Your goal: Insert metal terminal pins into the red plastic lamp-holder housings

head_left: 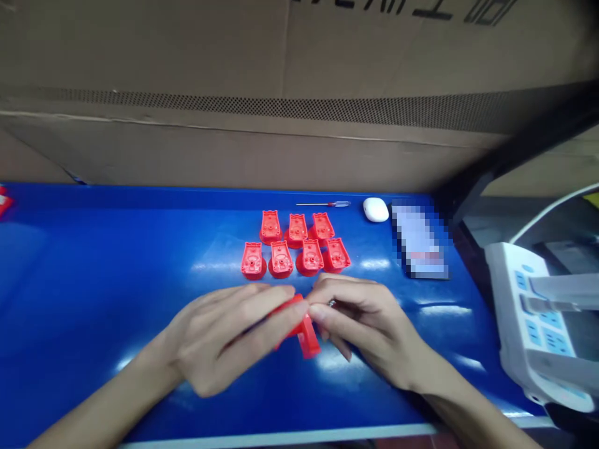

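My left hand (pixel 234 337) is closed on a red plastic part (pixel 307 340), its fingers lying over the top and hiding much of it. Pressed together against the part's right side are the thumb and fingers of my right hand (pixel 369 318). A small shiny metal bit (pixel 332 303) shows between those fingers, too small to name. Just beyond my hands, several red plastic housings (pixel 281 259) sit in two rows on the blue table (pixel 140 262), their hollow sides facing up.
Behind the housings lie a screwdriver (pixel 322 204) and a white rounded case (pixel 375 210). A blurred phone-like object (pixel 421 240) is to their right. At the right edge stands a white device with blue sockets (pixel 538 324). Cardboard (pixel 234 149) walls the back.
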Tool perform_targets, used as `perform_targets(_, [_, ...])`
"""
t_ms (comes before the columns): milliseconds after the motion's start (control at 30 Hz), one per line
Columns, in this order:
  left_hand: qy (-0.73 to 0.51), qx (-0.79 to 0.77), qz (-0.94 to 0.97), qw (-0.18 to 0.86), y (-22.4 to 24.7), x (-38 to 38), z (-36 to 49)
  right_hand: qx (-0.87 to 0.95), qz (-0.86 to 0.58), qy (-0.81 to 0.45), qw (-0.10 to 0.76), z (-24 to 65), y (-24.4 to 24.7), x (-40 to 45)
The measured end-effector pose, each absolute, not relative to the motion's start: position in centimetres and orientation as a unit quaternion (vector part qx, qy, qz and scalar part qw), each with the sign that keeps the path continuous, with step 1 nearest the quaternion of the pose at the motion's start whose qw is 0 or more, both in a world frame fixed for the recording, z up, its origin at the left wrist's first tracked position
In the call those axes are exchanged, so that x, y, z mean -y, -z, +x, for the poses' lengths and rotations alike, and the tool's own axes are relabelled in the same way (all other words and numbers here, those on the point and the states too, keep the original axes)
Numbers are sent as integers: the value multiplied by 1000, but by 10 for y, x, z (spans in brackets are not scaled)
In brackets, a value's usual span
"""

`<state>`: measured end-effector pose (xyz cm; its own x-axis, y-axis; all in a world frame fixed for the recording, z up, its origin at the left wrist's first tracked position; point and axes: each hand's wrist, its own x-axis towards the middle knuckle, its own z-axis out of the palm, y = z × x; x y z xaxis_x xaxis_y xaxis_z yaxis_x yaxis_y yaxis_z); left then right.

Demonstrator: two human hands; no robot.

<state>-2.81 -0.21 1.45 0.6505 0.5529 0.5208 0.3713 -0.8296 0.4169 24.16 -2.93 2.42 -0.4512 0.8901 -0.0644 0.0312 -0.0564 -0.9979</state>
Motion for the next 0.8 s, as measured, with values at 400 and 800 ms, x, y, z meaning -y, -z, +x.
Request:
perform_targets(400, [-329,-389,638,577,-17,11,-6,799,-391,-335,310,242,-13,36])
perform_targets(800, [-135,-449,358,807,-23,2,-12,916,-262,23,304,233,-15,31])
